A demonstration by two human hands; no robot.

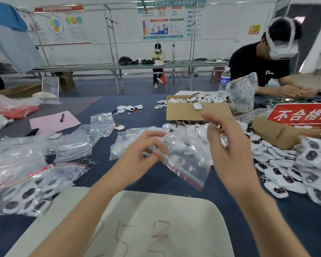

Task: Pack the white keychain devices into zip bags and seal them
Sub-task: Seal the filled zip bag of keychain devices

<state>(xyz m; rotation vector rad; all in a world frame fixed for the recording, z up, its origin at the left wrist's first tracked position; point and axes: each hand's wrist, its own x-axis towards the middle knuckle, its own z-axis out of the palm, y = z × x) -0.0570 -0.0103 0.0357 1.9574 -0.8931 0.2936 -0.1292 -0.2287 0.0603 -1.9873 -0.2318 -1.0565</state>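
Left hand (143, 153) pinches zip bag (185, 164) at red seal; bag slants toward right hand (228, 145), spread, seemingly empty

Open lane mid-far: bare blue table (146, 117) between pink paper (52, 123) and cardboard box (189, 114), with only a few loose devices (129, 108) scattered there. There's a narrow bare strip between the white board (165, 219) at the near edge and the zip bag (185, 164) pinched in the left hand (137, 154). Left side is blocked by slack empty bags (72, 145) and filled bags (26, 197). Right side is blocked by a heaped pile of white keychain devices (285, 173), with a red sign (304, 114) behind. Water bottle (224, 80) and clear sack (243, 89) stand past the box.
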